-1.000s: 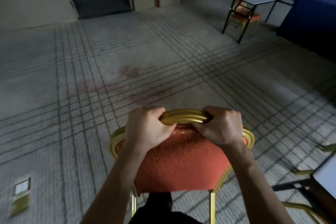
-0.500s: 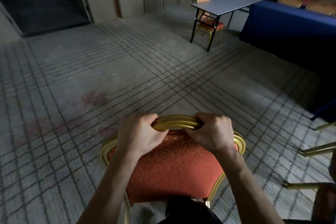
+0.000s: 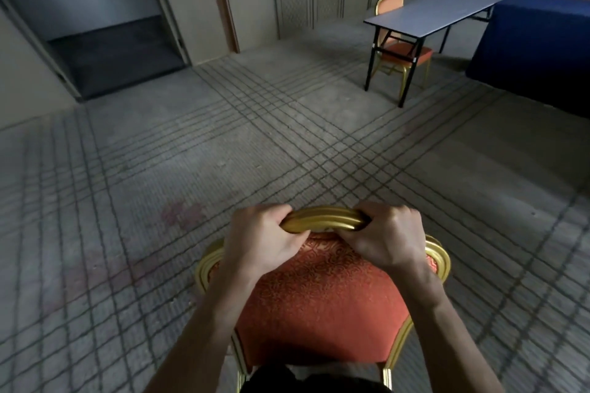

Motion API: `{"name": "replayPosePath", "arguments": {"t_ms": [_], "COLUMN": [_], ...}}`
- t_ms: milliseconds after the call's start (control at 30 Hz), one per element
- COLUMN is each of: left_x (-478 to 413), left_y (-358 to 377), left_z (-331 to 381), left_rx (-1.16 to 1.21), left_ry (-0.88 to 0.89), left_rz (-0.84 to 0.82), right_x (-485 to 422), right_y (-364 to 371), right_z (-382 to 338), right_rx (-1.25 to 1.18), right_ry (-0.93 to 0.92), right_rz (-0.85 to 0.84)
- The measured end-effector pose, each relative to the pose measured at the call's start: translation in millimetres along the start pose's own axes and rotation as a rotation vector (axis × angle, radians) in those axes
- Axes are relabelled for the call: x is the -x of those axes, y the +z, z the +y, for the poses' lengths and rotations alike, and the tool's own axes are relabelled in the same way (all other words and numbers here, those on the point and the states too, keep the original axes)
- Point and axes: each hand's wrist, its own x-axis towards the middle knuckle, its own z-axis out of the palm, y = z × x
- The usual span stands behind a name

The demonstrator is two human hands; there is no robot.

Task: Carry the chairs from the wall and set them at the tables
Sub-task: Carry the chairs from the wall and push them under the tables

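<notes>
I hold a banquet chair point(image 3: 322, 306) with a gold frame and orange-red patterned padding right in front of me, its back toward me. My left hand point(image 3: 260, 239) grips the left side of the gold top rail and my right hand point(image 3: 386, 238) grips the right side, fingers curled over it. The chair's seat and lower legs are mostly hidden below the frame. Far ahead on the right stands a grey folding table point(image 3: 437, 9) with black legs, and a second matching chair point(image 3: 400, 53) is tucked under it.
Grey carpet with a dark grid pattern stretches between me and the table. A blue-draped table point(image 3: 539, 45) stands at the right edge. A dark open doorway point(image 3: 108, 51) is at the far left, and panelled walls run along the back.
The view has swung back to the left and the far table now appears nearer and larger. Both hands keep the same grip on the chair's top rail.
</notes>
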Motion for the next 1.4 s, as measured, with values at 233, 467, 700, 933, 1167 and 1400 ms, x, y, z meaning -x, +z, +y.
{"name": "replayPosePath", "arguments": {"t_ms": [233, 467, 700, 933, 1167, 1400], "left_x": [-118.5, -248.3, -382.6, -499.3, -628.2, -739.3], "left_y": [67.9, 146.5, 196.1, 269.0, 347.0, 403.2], "left_z": [-76.7, -194.5, -274.9, -340.1, -394.5, -436.6], "left_rx": [-0.042, -0.03, 0.03, 0.054, -0.032, -0.066], "left_ry": [-0.087, -0.131, -0.009, 0.028, -0.029, -0.064], "left_rz": [-0.004, 0.005, 0.045, 0.01, 0.017, 0.04], "right_x": [-156.7, -328.2, -467.6, -594.9, -756.9, -890.1], "right_y": [59.1, 137.1, 179.2, 229.6, 281.4, 306.4], "right_z": [29.3, 44.5, 58.5, 98.6, 155.1, 195.7], "right_rx": [0.019, 0.073, 0.054, 0.012, -0.02, -0.072], "right_ry": [-0.031, -0.046, 0.01, 0.037, 0.012, -0.053], "right_rz": [-0.055, -0.061, 0.011, 0.026, -0.041, -0.054]}}
